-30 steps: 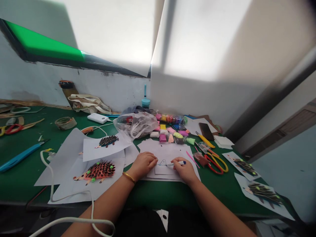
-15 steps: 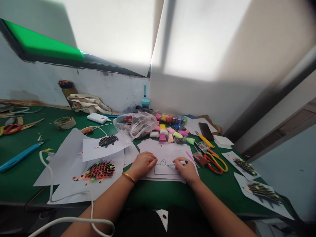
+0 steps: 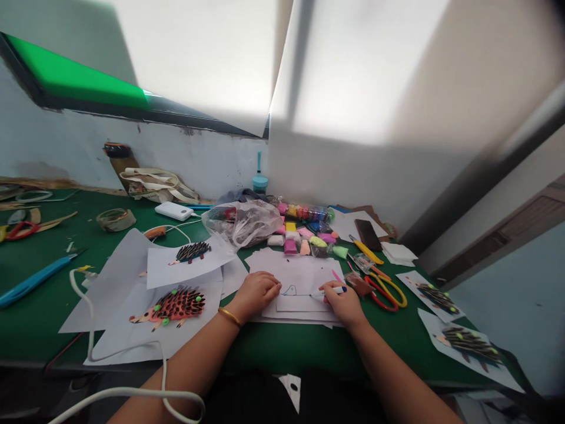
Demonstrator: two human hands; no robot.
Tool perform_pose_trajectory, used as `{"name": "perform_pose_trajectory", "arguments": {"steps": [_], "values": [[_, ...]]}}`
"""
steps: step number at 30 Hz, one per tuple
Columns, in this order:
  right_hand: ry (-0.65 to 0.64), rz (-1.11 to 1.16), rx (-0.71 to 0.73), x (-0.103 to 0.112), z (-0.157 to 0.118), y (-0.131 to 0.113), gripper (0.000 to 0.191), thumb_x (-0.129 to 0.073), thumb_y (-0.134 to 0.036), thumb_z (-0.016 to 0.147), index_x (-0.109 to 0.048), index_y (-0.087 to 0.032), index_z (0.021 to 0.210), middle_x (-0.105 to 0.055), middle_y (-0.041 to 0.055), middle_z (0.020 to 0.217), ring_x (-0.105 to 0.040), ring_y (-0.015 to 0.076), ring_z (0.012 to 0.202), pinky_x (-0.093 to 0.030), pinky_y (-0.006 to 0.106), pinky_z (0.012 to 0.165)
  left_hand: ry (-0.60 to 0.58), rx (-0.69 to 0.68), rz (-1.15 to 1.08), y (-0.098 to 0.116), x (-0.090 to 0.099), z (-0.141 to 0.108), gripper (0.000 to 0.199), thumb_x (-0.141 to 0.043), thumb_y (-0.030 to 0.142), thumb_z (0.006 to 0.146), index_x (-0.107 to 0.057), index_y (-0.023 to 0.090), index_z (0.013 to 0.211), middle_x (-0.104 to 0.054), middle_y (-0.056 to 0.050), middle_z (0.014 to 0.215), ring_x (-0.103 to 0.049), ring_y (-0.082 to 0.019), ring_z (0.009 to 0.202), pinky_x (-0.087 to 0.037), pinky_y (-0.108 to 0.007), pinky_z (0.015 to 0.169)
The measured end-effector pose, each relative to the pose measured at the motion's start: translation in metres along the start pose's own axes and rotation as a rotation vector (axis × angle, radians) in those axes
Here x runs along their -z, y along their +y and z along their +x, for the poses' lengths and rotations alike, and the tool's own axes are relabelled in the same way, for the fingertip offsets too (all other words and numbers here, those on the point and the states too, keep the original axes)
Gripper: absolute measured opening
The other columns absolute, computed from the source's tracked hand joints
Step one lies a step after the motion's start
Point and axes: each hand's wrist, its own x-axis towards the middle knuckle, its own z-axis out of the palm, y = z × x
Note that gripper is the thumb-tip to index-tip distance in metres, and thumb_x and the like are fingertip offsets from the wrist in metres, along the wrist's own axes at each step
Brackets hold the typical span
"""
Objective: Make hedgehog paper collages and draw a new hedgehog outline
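My right hand (image 3: 342, 301) holds a white marker (image 3: 334, 290) in a pinch, its tip low on the white paper (image 3: 300, 304). A thin blue drawing (image 3: 291, 290), a small curved shape with a line running right from it, lies between my two hands. My left hand (image 3: 259, 290) rests flat on the paper's left side, fingers bent slightly and nothing visible in them. More white sheets (image 3: 304, 268) lie beneath and behind the top paper.
Packets of coloured clay (image 3: 290, 246) and a plastic bag (image 3: 247, 224) lie behind the sheets. Scissors (image 3: 386, 293), a yellow cutter (image 3: 367, 249) and a phone (image 3: 368, 234) are on the right. Hedgehog pictures (image 3: 176, 306) and a white cable (image 3: 92, 318) occupy the left.
My right hand and the marker have moved to the right, and the blue line now extends farther right. My left hand has stayed in place.
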Motion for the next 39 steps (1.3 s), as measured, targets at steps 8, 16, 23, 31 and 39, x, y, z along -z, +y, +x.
{"name": "perform_pose_trajectory", "arguments": {"steps": [8,16,23,31,39], "values": [[0.048,0.032,-0.018,0.006,0.005,0.010,0.030,-0.048,-0.037,0.072,-0.070,-0.017,0.073,-0.063,0.0014,0.056,-0.057,0.0179,0.057,-0.038,0.026,0.052,0.005,0.010,-0.010,0.001,0.000,0.000,0.038,-0.041,0.038,0.097,-0.074,0.022,0.087,-0.074,-0.002,0.099,-0.063,-0.019,0.100,-0.043,-0.032,0.094],[0.162,0.039,0.002,0.012,0.005,0.012,0.029,-0.047,-0.036,0.074,-0.069,-0.018,0.071,-0.060,0.0023,0.057,-0.057,0.0207,0.063,-0.040,0.029,0.057,0.007,-0.002,-0.011,0.000,0.001,0.000,0.039,-0.041,0.038,0.097,-0.075,0.022,0.089,-0.074,-0.003,0.100,-0.063,-0.019,0.101,-0.044,-0.033,0.094],[0.138,0.174,0.128,0.006,0.010,0.006,0.032,-0.050,-0.043,0.080,-0.068,-0.018,0.088,-0.062,0.0022,0.067,-0.059,0.0198,0.070,-0.043,0.028,0.064,0.000,0.009,-0.001,-0.001,0.000,-0.001,0.038,-0.041,0.038,0.097,-0.075,0.023,0.089,-0.074,-0.002,0.100,-0.062,-0.019,0.102,-0.043,-0.032,0.096],[-0.130,0.152,0.175,-0.017,0.012,-0.014,0.034,-0.057,-0.047,0.078,-0.070,-0.018,0.090,-0.072,0.0067,0.082,-0.068,0.0235,0.083,-0.049,0.031,0.074,0.006,-0.006,-0.006,0.001,0.001,0.000,0.038,-0.041,0.038,0.097,-0.075,0.022,0.088,-0.074,-0.002,0.100,-0.063,-0.019,0.101,-0.043,-0.033,0.095],[-0.169,0.142,0.186,-0.024,0.013,-0.015,0.035,-0.057,-0.049,0.079,-0.071,-0.019,0.091,-0.074,0.0069,0.085,-0.068,0.0236,0.086,-0.050,0.031,0.077,0.023,-0.008,-0.007,0.001,0.000,-0.001,0.037,-0.042,0.038,0.097,-0.075,0.022,0.091,-0.075,-0.002,0.098,-0.063,-0.020,0.101,-0.044,-0.033,0.095]]}}
